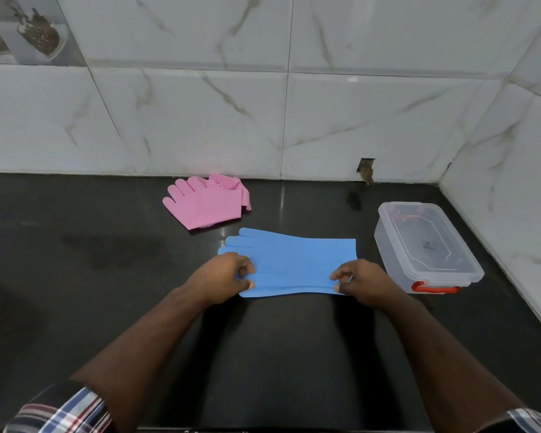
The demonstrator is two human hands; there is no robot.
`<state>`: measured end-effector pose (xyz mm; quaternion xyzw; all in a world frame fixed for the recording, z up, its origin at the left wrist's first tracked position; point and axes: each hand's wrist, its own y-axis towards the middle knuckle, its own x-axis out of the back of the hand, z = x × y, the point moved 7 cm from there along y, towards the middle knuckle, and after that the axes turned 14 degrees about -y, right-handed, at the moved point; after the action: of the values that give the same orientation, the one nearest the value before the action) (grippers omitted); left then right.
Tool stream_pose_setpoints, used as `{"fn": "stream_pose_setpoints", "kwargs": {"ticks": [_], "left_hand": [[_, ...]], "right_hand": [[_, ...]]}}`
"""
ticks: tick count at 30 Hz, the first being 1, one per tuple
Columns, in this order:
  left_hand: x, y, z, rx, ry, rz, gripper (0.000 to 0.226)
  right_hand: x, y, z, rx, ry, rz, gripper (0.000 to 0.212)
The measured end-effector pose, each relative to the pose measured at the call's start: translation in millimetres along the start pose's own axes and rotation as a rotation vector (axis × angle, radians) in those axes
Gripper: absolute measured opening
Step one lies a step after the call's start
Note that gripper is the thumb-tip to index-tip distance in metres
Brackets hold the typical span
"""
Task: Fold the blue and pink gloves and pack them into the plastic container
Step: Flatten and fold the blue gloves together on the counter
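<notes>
Your left hand (224,275) pinching the near edge of the blue gloves (291,262) lying flat on the table (107,276), your right hand (361,281) pinching the cuff end, pink gloves (205,201) lying behind, closed container (425,245) sitting at right.

Blue gloves (297,260) lie flat; pink gloves (205,201) behind; lidded plastic container (425,245) right.

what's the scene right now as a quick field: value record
surface: dark countertop against a marble-tiled wall
blue gloves: flat, stacked, fingers pointing left
left hand: pinching near edge at the finger end
right hand: pinching near edge at the cuff end
pink gloves: loosely piled near the wall, untouched
plastic container: right of blue gloves, lid on, red latch
packed so far: nothing
</notes>
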<state>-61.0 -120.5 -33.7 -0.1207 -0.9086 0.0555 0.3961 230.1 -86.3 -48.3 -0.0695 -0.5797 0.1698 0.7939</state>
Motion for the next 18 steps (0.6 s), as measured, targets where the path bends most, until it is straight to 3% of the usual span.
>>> {"fn": "stream_pose_setpoints", "kwargs": {"ticks": [3, 7, 14, 16, 18], "left_hand": [[4.9, -0.8, -7.6, -0.034, -0.029, -0.020, 0.008], [15.6, -1.6, -20.3, -0.088, -0.078, -0.055, 0.009], [40.3, -11.3, -36.4, -0.169, -0.239, -0.105, 0.009], [37.6, -13.8, -24.8, -0.089, -0.249, -0.021, 0.007], [31.4, -17.2, -8.1, 0.018, -0.223, 0.061, 0.012]], "right_hand": [[-1.5, -0.2, -2.7, -0.014, -0.060, -0.019, 0.023], [0.6, 0.5, -5.8, -0.055, -0.171, -0.106, 0.016], [22.0, -16.9, 6.8, -0.054, -0.165, -0.423, 0.010], [15.4, -20.7, 7.2, -0.001, -0.141, -0.398, 0.009], [3.5, -23.5, 4.2, 0.013, -0.111, -0.266, 0.009]]}}
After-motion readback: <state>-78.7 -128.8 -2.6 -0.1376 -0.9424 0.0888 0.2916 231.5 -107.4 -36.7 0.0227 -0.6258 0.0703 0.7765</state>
